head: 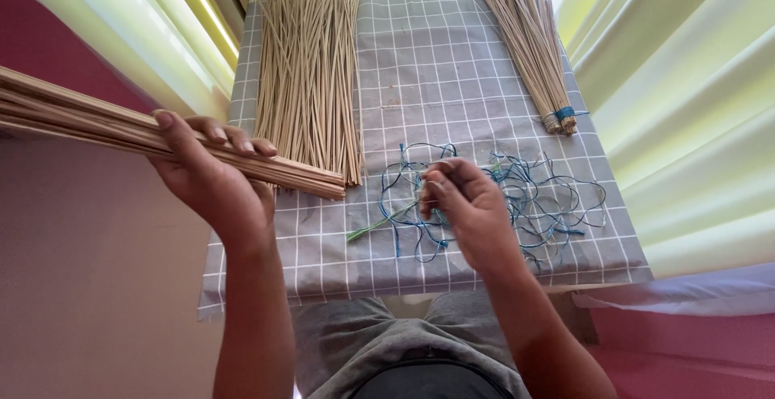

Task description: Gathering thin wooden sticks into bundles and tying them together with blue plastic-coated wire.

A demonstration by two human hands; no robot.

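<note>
Left hand gripped a bunch of thin sticks, its cut ends lying on the grey checked cloth. Right hand pinched a strand from the tangle of blue and green threads with closed fingertips. Beyond lay a loose pile of sticks and, at the far right, a tied bundle.

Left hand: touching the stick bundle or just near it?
Touching. The head view shows the left hand wrapped around the stick bundle, fingers curled over its top, no gap.
</note>
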